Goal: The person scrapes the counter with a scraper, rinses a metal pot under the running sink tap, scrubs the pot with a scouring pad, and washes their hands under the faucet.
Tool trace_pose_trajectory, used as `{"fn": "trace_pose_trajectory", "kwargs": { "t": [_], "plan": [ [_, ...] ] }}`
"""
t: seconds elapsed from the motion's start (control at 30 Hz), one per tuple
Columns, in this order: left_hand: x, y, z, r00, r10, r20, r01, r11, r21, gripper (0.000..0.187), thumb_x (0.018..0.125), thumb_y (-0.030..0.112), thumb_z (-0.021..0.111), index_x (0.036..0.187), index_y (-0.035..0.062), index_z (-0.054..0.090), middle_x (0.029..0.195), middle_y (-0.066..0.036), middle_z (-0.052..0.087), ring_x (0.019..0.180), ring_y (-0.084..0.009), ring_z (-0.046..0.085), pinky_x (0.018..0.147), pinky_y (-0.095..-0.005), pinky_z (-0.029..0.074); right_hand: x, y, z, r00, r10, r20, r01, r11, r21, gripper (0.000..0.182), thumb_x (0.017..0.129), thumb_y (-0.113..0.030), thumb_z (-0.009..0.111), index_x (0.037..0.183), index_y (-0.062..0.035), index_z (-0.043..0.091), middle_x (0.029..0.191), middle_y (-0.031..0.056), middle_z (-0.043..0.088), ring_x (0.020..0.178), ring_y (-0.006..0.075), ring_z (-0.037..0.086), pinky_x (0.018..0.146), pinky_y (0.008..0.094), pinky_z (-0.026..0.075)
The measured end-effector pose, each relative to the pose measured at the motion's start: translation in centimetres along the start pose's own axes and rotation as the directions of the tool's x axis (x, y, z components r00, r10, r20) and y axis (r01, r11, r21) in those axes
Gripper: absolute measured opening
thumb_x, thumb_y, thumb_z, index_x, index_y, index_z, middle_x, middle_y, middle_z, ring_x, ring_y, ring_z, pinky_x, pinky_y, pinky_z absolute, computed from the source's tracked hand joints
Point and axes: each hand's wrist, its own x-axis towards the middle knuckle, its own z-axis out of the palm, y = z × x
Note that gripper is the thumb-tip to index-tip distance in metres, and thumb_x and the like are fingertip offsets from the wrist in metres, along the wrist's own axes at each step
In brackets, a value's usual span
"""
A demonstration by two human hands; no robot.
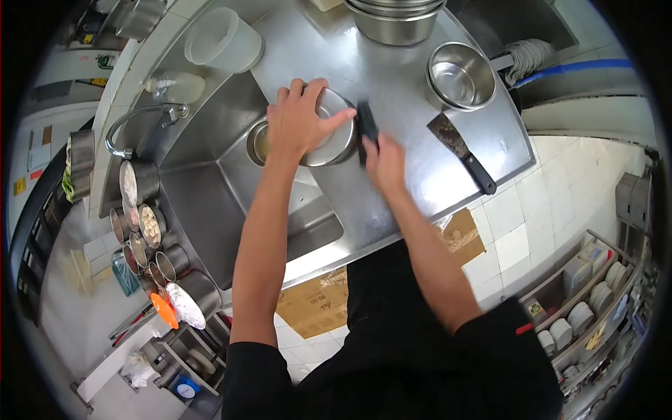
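Head view: left hand (297, 124) splays over metal pot (339, 142), right hand (386, 161) grips black tool (366, 122)

Steel counter (420, 183): stacked pots (395, 29), nested bowls (460, 75), scraper (458, 145).

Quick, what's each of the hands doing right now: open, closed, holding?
Left hand: open, fingers spread over the metal pot.
Right hand: closed, holding a dark tool, too blurred to identify, against or beside the pot.

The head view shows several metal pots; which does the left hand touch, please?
The pot beside the dark tool in the right hand; the nested pair and far stack are untouched.
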Motion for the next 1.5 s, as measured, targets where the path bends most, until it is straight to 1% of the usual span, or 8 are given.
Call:
{"fn": "trace_pose_trajectory", "kwargs": {
  "t": [0.1, 0.27, 0.63, 0.7, 0.87, 1.1, 1.37, 1.5],
  "plan": [
    [-0.8, 0.0, -0.1, 0.997, 0.060, 0.039, -0.060, 0.998, 0.012, 0.063, 0.073, 0.062, 0.074, 0.119, 0.0196, 0.064, 0.102, -0.001, 0.059, 0.097, -0.0274, 0.058, 0.078, -0.0459, 0.048, 1.8, -0.2, 0.0, 0.997, -0.074, 0.005, 0.074, 0.996, -0.043, 0.016, 0.091, -0.014, 0.060, 0.093, 0.0001, 0.066, 0.083, 0.0246, 0.066, 0.077, 0.0452, 0.063, 0.070, 0.0494, 0.049],
    [-0.3, -0.2, -0.3, 0.995, 0.062, 0.074, -0.060, 0.998, -0.021, 0.065, 0.072, 0.063, 0.074, 0.119, 0.0187, 0.064, 0.103, -0.002, 0.060, 0.098, -0.0261, 0.058, 0.080, -0.0455, 0.048, 15.8, -2.4, 1.7, 0.797, -0.218, 0.562, 0.303, 0.951, -0.060, 0.021, 0.087, -0.023, 0.063, 0.094, -0.0038, 0.069, 0.096, 0.0219, 0.068, 0.092, 0.0450, 0.062, 0.080, 0.0518, 0.049],
    [-2.0, 2.0, 0.3, 0.972, -0.236, -0.021, 0.235, 0.972, -0.006, 0.074, 0.076, 0.069, 0.067, 0.130, 0.0194, 0.060, 0.119, -0.011, 0.060, 0.114, -0.0343, 0.055, 0.090, -0.0502, 0.047, -0.3, -0.7, 0.0, 1.000, 0.004, -0.022, -0.005, 0.999, -0.031, 0.018, 0.085, -0.011, 0.067, 0.089, 0.0051, 0.060, 0.080, 0.0297, 0.064, 0.080, 0.0487, 0.064, 0.073, 0.0529, 0.050],
    [-3.6, 3.1, 0.1, 0.905, -0.422, 0.058, 0.425, 0.904, -0.041, 0.075, 0.078, 0.070, 0.065, 0.135, 0.0214, 0.056, 0.132, -0.016, 0.054, 0.126, -0.0387, 0.047, 0.096, -0.0550, 0.044, 4.3, -0.7, -0.2, 0.999, -0.045, -0.008, 0.044, 0.998, -0.043, 0.016, 0.087, -0.011, 0.066, 0.091, 0.0038, 0.062, 0.082, 0.0290, 0.065, 0.082, 0.0478, 0.064, 0.074, 0.0521, 0.051],
    [-5.0, 2.9, 0.7, 0.987, -0.120, -0.105, 0.134, 0.982, 0.130, 0.063, 0.088, 0.063, 0.059, 0.138, 0.0254, 0.054, 0.150, -0.015, 0.041, 0.140, -0.0395, 0.032, 0.102, -0.0711, 0.033, 9.0, -1.1, -0.5, 0.918, -0.271, 0.290, 0.312, 0.944, -0.106, 0.011, 0.089, -0.010, 0.062, 0.092, 0.0012, 0.062, 0.085, 0.0270, 0.066, 0.085, 0.0463, 0.063, 0.076, 0.0524, 0.050],
    [-4.9, 3.4, 1.1, 0.965, -0.258, 0.035, 0.258, 0.966, 0.008, 0.060, 0.089, 0.061, 0.058, 0.137, 0.0256, 0.054, 0.146, -0.012, 0.044, 0.137, -0.0362, 0.036, 0.100, -0.0695, 0.032, -1.3, -1.1, -1.1, 0.997, 0.069, 0.037, -0.068, 0.997, -0.036, 0.017, 0.089, -0.014, 0.064, 0.090, 0.0025, 0.062, 0.082, 0.0285, 0.065, 0.081, 0.0487, 0.063, 0.071, 0.0517, 0.050],
    [-4.3, 2.4, 0.2, 0.962, -0.268, 0.048, 0.265, 0.962, 0.060, 0.067, 0.085, 0.066, 0.060, 0.135, 0.0221, 0.056, 0.143, -0.014, 0.044, 0.134, -0.0380, 0.037, 0.101, -0.0661, 0.032, -1.9, -1.5, 0.0, 1.000, 0.010, -0.018, -0.008, 0.992, 0.129, 0.018, 0.090, -0.018, 0.063, 0.092, -0.0005, 0.064, 0.085, 0.0240, 0.067, 0.084, 0.0463, 0.063, 0.074, 0.0514, 0.050],
    [-4.3, 1.5, 0.3, 0.986, -0.165, 0.037, 0.164, 0.986, 0.043, 0.064, 0.083, 0.065, 0.062, 0.133, 0.0248, 0.058, 0.141, -0.013, 0.046, 0.131, -0.0372, 0.040, 0.101, -0.0636, 0.033, 7.4, -0.1, 1.8, 0.950, -0.160, 0.268, 0.186, 0.980, -0.073, 0.020, 0.089, -0.021, 0.062, 0.094, -0.0023, 0.067, 0.089, 0.0232, 0.067, 0.091, 0.0445, 0.062, 0.080, 0.0499, 0.049]
  ]
}}
